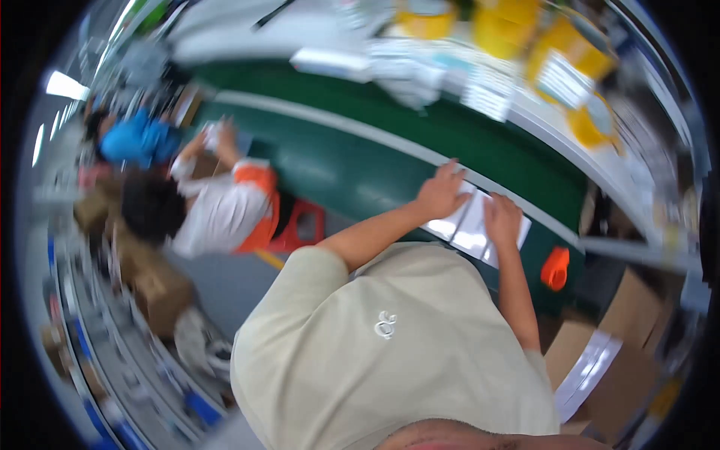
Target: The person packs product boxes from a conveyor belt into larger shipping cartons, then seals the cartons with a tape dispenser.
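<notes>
Several flat, glossy white pieces [471,233] lie side by side on the green work surface [360,165] in front of me. Their kind is blurred; they look like thin boxes or packets. My left hand [444,193] rests at their far left edge, its fingers stretched out toward the pale strip along the bench. On the right part of the same pieces lies my right hand [505,217], fingers extended and slightly bent. I see nothing gripped in either hand.
An orange hand-sized object [556,268] sits right of the pieces. Yellow bins [506,28] and paper sheets [487,91] line the shelf beyond. A co-worker in white and orange [225,206] works at the left. An opened cardboard box [626,375] stands at lower right.
</notes>
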Tool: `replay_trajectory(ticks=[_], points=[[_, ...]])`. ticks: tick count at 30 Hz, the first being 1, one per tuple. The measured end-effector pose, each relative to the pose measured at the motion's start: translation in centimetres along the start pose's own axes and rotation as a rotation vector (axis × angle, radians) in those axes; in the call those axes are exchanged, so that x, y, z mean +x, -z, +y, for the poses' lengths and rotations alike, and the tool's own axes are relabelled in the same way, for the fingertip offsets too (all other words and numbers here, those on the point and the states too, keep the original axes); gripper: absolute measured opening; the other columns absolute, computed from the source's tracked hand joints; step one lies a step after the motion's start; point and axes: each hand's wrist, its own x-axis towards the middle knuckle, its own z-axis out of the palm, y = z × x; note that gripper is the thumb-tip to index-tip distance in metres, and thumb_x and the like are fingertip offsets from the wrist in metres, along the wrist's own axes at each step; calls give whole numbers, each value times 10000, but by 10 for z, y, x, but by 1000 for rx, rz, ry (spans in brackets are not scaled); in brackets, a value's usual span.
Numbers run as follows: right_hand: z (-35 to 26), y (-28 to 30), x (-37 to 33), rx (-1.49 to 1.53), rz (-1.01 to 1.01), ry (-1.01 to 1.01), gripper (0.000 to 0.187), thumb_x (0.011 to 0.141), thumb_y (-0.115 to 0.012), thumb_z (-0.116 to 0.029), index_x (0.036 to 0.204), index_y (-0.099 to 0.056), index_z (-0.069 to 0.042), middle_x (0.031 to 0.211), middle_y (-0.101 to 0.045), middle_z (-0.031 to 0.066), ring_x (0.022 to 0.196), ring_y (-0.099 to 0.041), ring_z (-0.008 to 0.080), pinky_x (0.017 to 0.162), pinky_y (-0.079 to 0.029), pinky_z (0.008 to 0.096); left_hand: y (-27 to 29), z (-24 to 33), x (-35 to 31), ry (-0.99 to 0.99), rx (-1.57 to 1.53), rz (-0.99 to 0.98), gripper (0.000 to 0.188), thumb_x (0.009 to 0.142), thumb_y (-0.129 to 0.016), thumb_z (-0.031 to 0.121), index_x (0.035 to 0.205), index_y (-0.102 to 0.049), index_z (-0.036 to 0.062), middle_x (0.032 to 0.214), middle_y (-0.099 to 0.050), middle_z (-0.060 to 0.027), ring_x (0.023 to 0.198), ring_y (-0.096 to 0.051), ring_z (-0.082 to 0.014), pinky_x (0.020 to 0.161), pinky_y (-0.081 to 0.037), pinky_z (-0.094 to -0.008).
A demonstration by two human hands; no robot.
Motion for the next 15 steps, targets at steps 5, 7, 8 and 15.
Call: replay_trajectory(ticks=[5,7,8,15], points=[[-13,0,12,3,-115,56,356,1030,-513,-357,1180,-694,-89,1087,-698,112,1051,-636,314,926,-420,464,32,-43,-27,159,19,235,556,904,-679,376,1340,-563,52,1468,-442,-270,1321,-481,-433,1003,-511,-481],[-11,-3,12,-2,-127,57,366,1035,-501,-362,1188,-696,-92,1099,-698,105,1068,-629,312,939,-412,465,50,-72,-35,255,81,289,502,910,-671,360,1301,-594,53,1430,-495,-235,1266,-536,-414,980,-522,-466],[-9,-4,13,-7,-132,48,369,1035,-500,-363,1191,-693,-90,1104,-695,109,1072,-628,313,940,-412,468,63,-83,-35,260,86,301,502,910,-671,360,1301,-594,53,1430,-495,-235,1266,-536,-414,980,-522,-466],[-7,-5,14,-32,-123,31,352,1044,-499,-349,1193,-683,-89,1110,-691,125,1072,-632,313,929,-420,456,151,-135,-53,538,23,234,360,912,-670,324,1139,-675,44,1190,-648,-140,1092,-641,-352,916,-534,-455]])
